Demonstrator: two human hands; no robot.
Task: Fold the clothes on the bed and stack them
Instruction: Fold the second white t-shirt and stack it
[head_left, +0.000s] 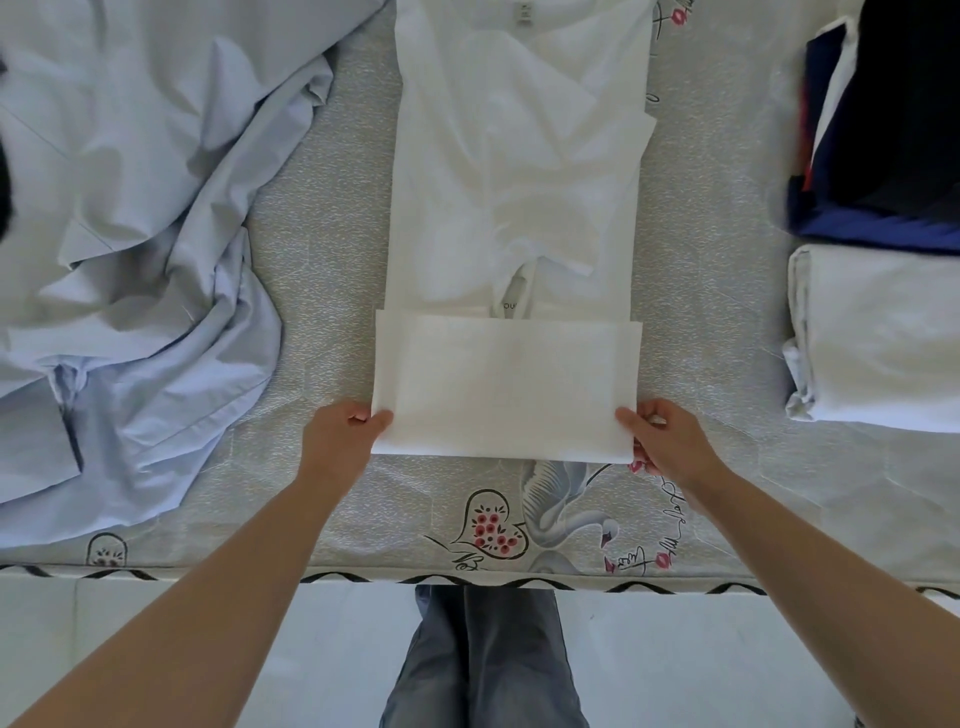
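Both arms outstretched — left hand (345, 434), right hand (667, 435) pinching.

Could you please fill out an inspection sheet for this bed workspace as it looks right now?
Surface: patterned grey bedcover with swan and heart prints.
Job's things: white shirt lies flat, its near end folded up; folded white garment and dark folded stack at right.
Clutter: crumpled light blue shirt at left.
Grippers: left hand and right hand pinch the fold's near corners.
Cables: nothing seen.
Surroundings: pale floor, person's jeans.
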